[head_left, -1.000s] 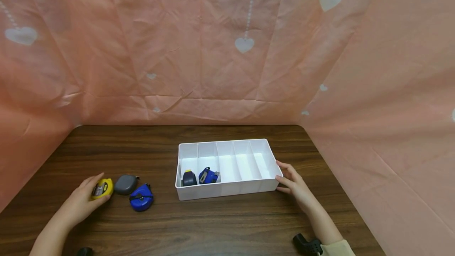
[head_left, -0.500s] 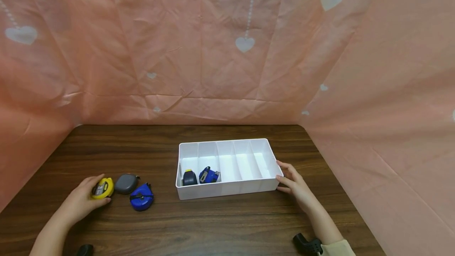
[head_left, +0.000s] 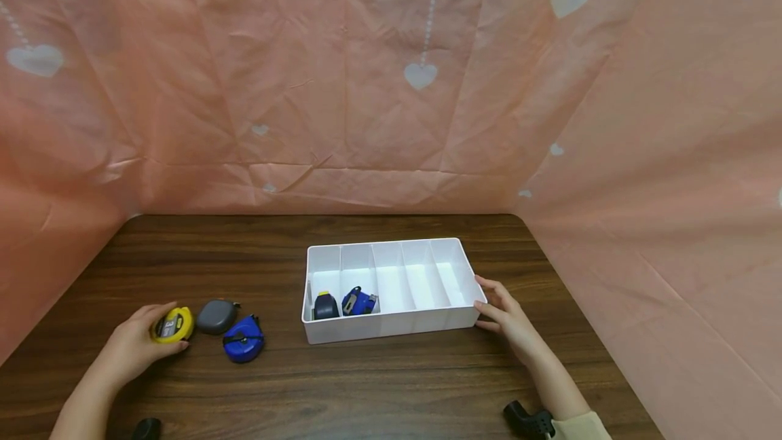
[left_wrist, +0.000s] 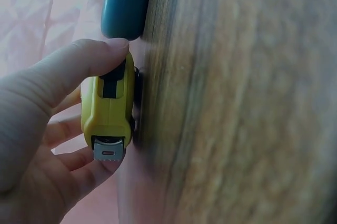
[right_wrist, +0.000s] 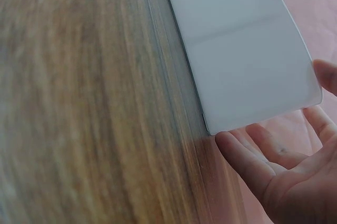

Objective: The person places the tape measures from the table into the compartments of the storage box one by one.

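Note:
My left hand [head_left: 136, 347] holds a yellow tape measure [head_left: 174, 325] at the left of the table. In the left wrist view, the thumb lies along one end of the yellow tape measure [left_wrist: 107, 109] and the fingers are behind it; its metal hook faces the camera. Close by are a grey rounded tape measure [head_left: 217, 316] and a blue tape measure [head_left: 244, 339]. My right hand [head_left: 506, 315] touches the right end of a white divided box [head_left: 391, 323], fingers spread along the end wall and rim [right_wrist: 253, 71].
A dark tape measure [head_left: 325, 305] with a yellow tab sits in the box's leftmost compartment, and a small blue one [head_left: 358, 301] in the second. Brown wooden table [head_left: 342, 392] lies in front. Pink cloth [head_left: 342, 121] hangs behind and at the sides.
The left hand and the yellow tape measure have shifted very slightly to the left. The right hand and the box have stayed in place.

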### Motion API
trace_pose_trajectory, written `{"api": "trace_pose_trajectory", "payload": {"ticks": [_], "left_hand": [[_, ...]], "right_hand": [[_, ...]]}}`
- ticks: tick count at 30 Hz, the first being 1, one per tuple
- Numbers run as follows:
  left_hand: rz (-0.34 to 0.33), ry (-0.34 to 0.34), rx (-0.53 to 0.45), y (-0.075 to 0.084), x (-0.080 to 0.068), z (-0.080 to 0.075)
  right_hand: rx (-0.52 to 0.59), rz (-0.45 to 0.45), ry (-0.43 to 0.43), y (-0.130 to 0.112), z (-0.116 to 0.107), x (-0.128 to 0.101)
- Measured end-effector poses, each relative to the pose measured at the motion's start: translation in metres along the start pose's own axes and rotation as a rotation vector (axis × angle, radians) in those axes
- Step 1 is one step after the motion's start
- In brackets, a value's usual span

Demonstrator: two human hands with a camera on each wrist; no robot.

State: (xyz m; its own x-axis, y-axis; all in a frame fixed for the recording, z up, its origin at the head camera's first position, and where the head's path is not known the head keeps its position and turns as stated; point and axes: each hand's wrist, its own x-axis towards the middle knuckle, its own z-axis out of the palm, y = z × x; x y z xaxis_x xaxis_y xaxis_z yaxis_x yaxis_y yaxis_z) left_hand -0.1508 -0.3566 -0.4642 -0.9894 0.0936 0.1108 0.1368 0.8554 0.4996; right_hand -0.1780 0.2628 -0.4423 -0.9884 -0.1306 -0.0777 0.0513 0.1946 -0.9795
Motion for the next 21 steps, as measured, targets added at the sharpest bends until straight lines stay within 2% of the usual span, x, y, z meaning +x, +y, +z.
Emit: {"api": "trace_pose_trajectory", "payload": {"ticks": [7,13,21], "left_hand": [[-0.024,-0.002,0.0,-0.001,-0.001,-0.002],[-0.002,0.046,0.001,0.002,-0.001,-0.003],[0.017,0.071,-0.001,0.009,0.0,-0.007]], "right_hand": [[0.007,0.001,0.008,0.0,0.001,0.0],[0.003,0.001,0.008,-0.001,0.0,0.0],[-0.015,-0.006,0.005,0.003,0.0,0.0]]}}
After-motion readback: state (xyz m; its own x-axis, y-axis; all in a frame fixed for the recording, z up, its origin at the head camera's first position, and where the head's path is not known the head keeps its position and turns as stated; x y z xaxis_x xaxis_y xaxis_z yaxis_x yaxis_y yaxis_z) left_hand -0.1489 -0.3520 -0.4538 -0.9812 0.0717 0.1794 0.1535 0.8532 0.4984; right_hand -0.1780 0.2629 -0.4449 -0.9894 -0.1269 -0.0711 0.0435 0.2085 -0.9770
